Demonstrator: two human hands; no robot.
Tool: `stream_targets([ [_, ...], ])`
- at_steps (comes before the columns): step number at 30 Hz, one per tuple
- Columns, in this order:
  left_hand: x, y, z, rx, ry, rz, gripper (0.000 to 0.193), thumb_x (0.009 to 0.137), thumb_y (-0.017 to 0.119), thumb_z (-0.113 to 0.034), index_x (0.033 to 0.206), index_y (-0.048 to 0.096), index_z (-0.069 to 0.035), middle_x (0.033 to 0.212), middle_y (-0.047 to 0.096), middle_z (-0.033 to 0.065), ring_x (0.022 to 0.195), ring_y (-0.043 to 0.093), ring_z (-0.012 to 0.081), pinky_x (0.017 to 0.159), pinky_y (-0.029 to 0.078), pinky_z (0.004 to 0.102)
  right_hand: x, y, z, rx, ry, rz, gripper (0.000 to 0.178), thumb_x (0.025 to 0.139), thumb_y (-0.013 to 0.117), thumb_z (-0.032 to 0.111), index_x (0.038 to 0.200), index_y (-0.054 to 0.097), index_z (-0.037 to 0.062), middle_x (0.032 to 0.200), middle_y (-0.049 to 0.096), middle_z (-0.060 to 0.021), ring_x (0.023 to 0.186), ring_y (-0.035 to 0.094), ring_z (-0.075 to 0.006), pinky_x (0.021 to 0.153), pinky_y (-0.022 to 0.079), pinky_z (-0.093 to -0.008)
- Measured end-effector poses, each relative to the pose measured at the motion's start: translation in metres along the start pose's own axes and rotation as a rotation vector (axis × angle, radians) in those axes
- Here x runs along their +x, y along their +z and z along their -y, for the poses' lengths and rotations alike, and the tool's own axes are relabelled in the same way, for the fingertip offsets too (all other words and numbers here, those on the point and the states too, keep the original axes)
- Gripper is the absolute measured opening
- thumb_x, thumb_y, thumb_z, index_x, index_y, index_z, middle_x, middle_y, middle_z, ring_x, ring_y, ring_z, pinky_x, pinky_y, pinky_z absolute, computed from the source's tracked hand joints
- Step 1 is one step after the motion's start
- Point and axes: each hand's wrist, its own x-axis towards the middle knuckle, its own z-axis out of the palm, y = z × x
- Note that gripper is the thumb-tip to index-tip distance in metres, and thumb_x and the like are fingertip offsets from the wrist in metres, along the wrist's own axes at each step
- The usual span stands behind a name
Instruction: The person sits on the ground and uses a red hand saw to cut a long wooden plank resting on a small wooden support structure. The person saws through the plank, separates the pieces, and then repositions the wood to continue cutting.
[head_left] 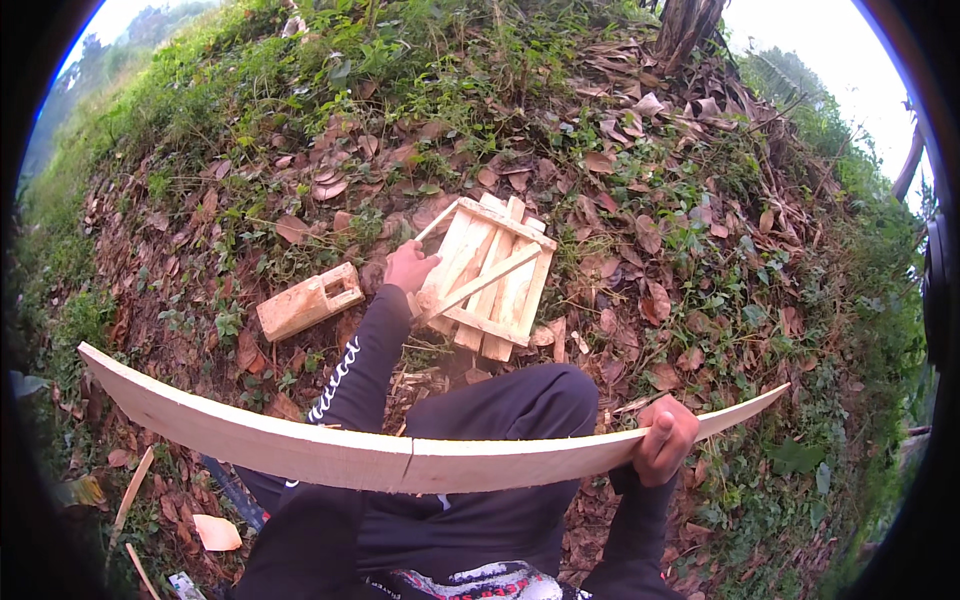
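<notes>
A long pale plank [400,455] is gripped near its far end by the right hand [664,438], fingers closed around its edge, and laid across the lap, apparently to steady it. The left hand [410,268] is stretched forward and closed on a thin stick [478,283] lying across a small slatted wooden frame [492,278] on the leaf-strewn ground [700,250]. The plank is seen to be bare, smooth and cracked near mid-length. A notched wooden block [308,301] is seen beside the frame.

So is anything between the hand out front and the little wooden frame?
Nothing visible: the left hand already touches the wooden frame at its near edge. The right hand grips the long plank across the lap.
</notes>
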Motion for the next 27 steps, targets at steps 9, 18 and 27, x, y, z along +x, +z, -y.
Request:
stream_targets([
  [9, 0.048, 0.068, 0.011, 0.092, -0.064, 0.269, 0.055, 0.077, 0.073, -0.041, 0.099, 0.067, 0.008, 0.096, 0.069, 0.0211, 0.089, 0.066, 0.0298, 0.078, 0.05, 0.0379, 0.018, -0.019, -0.018, -0.026, -0.027, 0.034, 0.052, 0.101, 0.033, 0.03, 0.056, 0.039, 0.0059, 0.052, 0.039, -0.0098, 0.046, 0.044, -0.0301, 0.046, 0.033, -0.0411],
  [18, 0.012, 0.043, -0.057, 0.103, 0.355, -0.211, 0.037, 0.083, 0.073, -0.033, 0.079, 0.068, 0.003, 0.06, 0.059, 0.0128, 0.055, 0.054, 0.0163, 0.056, 0.043, 0.035, 0.04, -0.031, -0.036, -0.004, -0.002, 0.058, 0.046, 0.098, 0.037, 0.024, 0.056, 0.041, 0.0069, 0.052, 0.042, -0.0081, 0.046, 0.046, -0.0284, 0.047, 0.035, -0.0398],
  [27, 0.043, 0.038, -0.239, -0.623, 0.316, -0.366, 0.038, 0.09, 0.065, -0.036, 0.086, 0.064, 0.002, 0.069, 0.06, 0.0084, 0.064, 0.055, 0.0203, 0.062, 0.043, 0.0353, 0.058, -0.03, -0.038, 0.011, 0.039, 0.011, 0.042, 0.095, 0.038, 0.015, 0.054, 0.043, 0.0065, 0.051, 0.046, -0.007, 0.045, 0.047, -0.0274, 0.047, 0.037, -0.0386],
])
